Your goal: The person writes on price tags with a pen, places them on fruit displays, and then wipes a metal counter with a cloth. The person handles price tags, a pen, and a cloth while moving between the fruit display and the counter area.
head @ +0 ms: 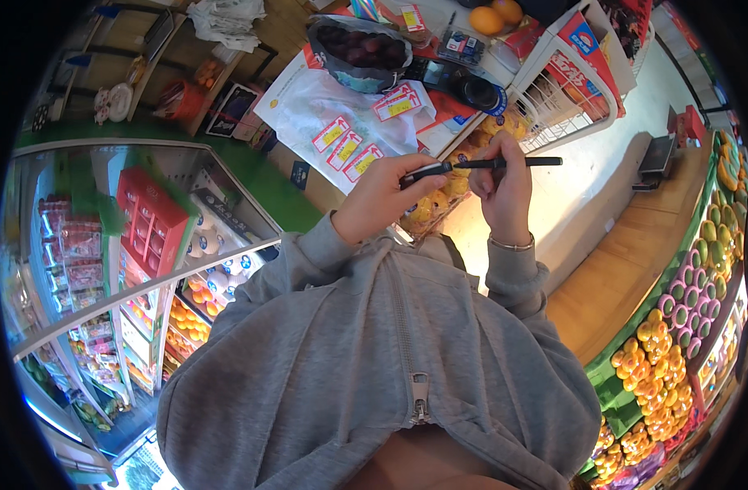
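Thumb and fingers of my left hand [383,193] pinch what looks like a black pen cap [424,174]. My right hand [505,190] grips a black marker pen [536,162], held almost level. Its narrow tip points left, right at the mouth of the cap; whether the two touch is hard to tell. Beyond my hands, several red-and-white price tags [345,150] with handwritten yellow panels lie on a clear plastic sheet [306,104]. Two more tags [396,101] overlap farther back on the counter.
A bag of dark round fruit [365,52], a black handheld device [436,72] and a clear fruit box [463,48] stand on the counter. A white wire basket [570,131] is at right. Below are yellow wrapped fruits [429,205]. A glass-fronted case [135,184] stands left; fruit displays [656,367] line the right.
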A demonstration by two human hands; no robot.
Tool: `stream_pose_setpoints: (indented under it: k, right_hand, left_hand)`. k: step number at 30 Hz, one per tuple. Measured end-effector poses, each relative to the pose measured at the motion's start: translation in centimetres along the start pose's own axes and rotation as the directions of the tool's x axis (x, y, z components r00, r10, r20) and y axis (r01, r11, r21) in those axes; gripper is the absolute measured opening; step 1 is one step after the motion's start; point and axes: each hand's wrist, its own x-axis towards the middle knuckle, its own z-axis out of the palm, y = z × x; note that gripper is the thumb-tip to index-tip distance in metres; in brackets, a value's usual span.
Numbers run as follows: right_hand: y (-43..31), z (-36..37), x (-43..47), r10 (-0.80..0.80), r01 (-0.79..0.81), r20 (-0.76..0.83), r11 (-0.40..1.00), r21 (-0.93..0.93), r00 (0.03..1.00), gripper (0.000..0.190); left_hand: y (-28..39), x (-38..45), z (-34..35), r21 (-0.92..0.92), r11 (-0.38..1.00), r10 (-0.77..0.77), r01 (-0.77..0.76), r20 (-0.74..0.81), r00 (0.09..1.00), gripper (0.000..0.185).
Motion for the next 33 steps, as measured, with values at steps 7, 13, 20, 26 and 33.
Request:
stream_pose_setpoints:
  k: [7,13,20,26,33]
  right_hand:
    - [3.1,1.4,-0.9,0.205,-0.100,0.211,0.901,-0.422,0.956,0.049]
    - [5.1,2.5,0.3,0.381,-0.144,0.331,0.815,-0.562,0.863,0.050]
    - [9.0,5.3,7.9,0.314,-0.075,0.316,0.806,-0.587,0.895,0.034]
    - [16.0,5.0,17.7,0.094,0.429,0.439,0.105,-0.897,0.894,0.031]
    - [14.9,2.5,14.3,-0.186,0.580,0.575,-0.034,-0.814,0.797,0.031]
  left_hand:
    - [-1.0,-0.7,0.0,-0.184,0.982,-0.004,0.035,0.170,0.985,0.028]
    - [-4.7,-1.8,-2.0,-0.699,0.423,-0.242,0.577,0.526,0.815,0.038]
    - [-12.8,-1.1,-7.9,-0.255,0.921,-0.328,0.296,-0.095,0.940,0.052]
    - [-18.8,0.2,-10.8,0.651,0.712,0.142,0.262,-0.499,0.855,0.098]
    - [-19.2,-0.6,-8.1,0.703,0.695,0.124,0.150,-0.323,0.938,0.112]
